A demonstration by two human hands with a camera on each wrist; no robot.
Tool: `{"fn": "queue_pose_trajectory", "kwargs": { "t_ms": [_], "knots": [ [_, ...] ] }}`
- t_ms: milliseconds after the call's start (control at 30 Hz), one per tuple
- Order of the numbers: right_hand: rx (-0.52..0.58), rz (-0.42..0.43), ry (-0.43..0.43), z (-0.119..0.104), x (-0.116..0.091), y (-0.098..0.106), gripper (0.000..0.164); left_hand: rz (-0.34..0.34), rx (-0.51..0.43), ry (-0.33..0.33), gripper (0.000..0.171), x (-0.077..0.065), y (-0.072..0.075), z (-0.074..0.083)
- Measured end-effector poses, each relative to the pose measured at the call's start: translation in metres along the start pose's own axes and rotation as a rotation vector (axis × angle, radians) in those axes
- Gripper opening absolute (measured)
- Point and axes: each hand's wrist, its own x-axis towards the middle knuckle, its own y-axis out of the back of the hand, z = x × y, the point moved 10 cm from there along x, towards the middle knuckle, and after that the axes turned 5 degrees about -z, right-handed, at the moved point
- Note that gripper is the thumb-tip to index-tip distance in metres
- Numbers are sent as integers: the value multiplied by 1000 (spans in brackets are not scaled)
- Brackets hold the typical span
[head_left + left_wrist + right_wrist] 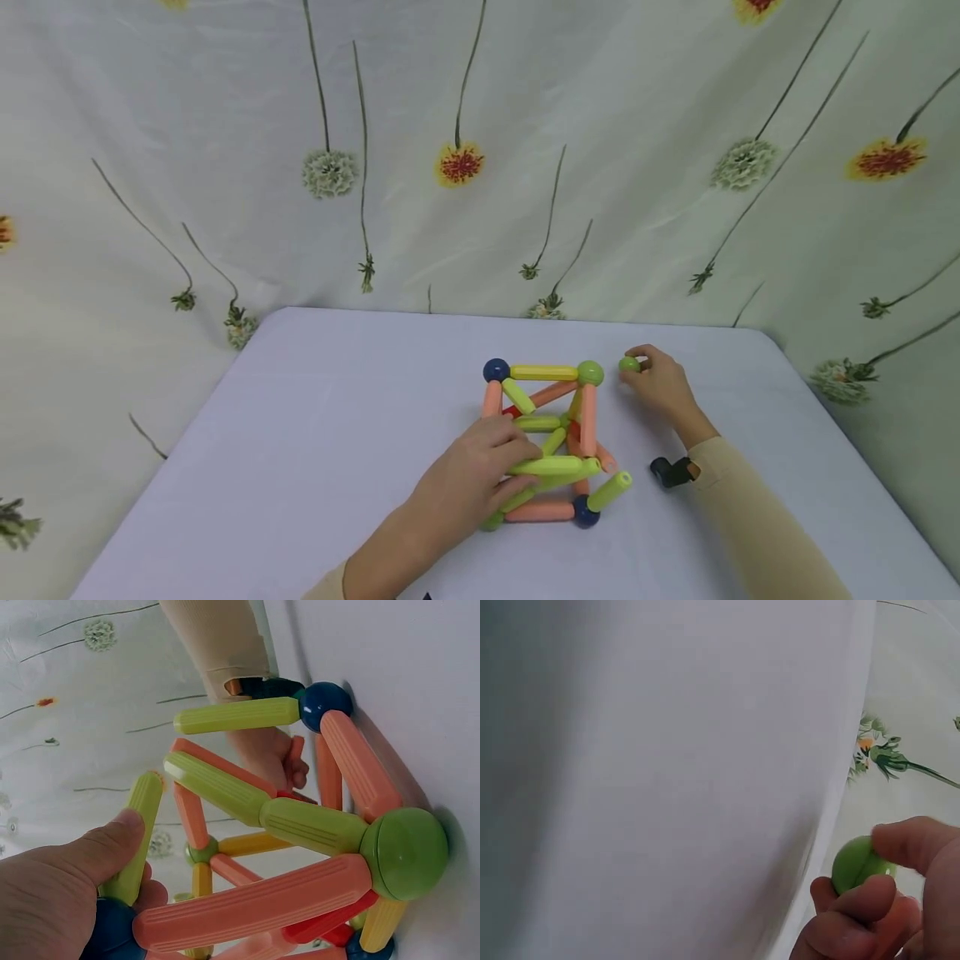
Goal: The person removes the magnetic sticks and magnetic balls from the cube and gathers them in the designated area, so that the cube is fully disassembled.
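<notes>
A frame of salmon, yellow, red and yellow-green rods joined by green and navy balls stands on the table; one navy ball (pixel 497 370) is at its top left corner, a green ball (pixel 590 373) at its top right. At the frame's near left side, my left hand (pixel 468 467) pinches a yellow-green rod (pixel 139 832) between thumb and fingers; in the left wrist view this rod rises from a navy ball (pixel 112 934). Beyond the frame to the right, my right hand (pixel 663 387) holds a loose green ball (pixel 855 864) in its fingertips, apart from the frame.
The pale tabletop (pixel 337 400) runs out on both sides of the frame. Behind it hangs a flower-printed cloth (pixel 420 233). A black device (pixel 671 472) is strapped at the right wrist.
</notes>
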Motion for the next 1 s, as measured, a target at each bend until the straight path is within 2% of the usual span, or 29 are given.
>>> {"fn": "queue_pose_trajectory", "kwargs": {
  "t_ms": [367,667,1000],
  "knots": [
    [-69,-54,-31,3,16,-6,52,-20,5,19,20,0,-1,1],
    [-67,-75,-56,6,17,-10,58,-17,16,9,21,0,0,2],
    [-43,-75,-61,5,13,-9,57,-32,20,18,20,0,-1,2]
  ]
}}
